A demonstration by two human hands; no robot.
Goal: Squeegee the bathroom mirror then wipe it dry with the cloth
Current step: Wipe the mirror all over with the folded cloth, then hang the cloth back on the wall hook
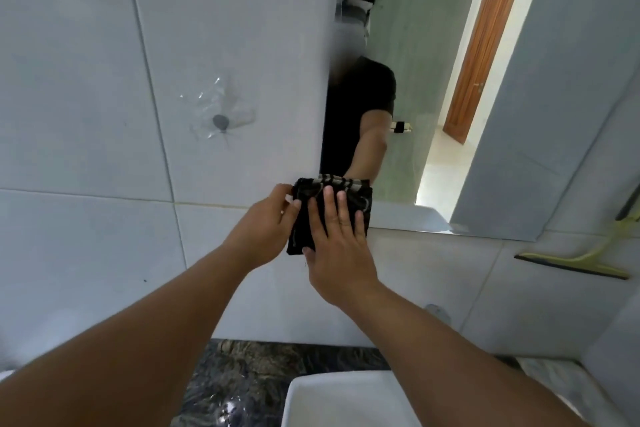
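Observation:
A dark folded cloth [360,199] with pale stripes is pressed against the lower left corner of the bathroom mirror [433,62]. My right hand [337,246] lies flat on the cloth with fingers spread, pushing it to the glass. My left hand [265,225] pinches the cloth's left edge, over the tiled wall beside the mirror. A yellow-green squeegee [575,262] with a black blade leans against the wall at the right, below the mirror; neither hand touches it.
A white basin [346,399] sits on a dark stone counter [242,378] below my arms. A clear adhesive hook [220,121] is stuck to the grey tile [86,80] at the left. The mirror reflects a person and a wooden door.

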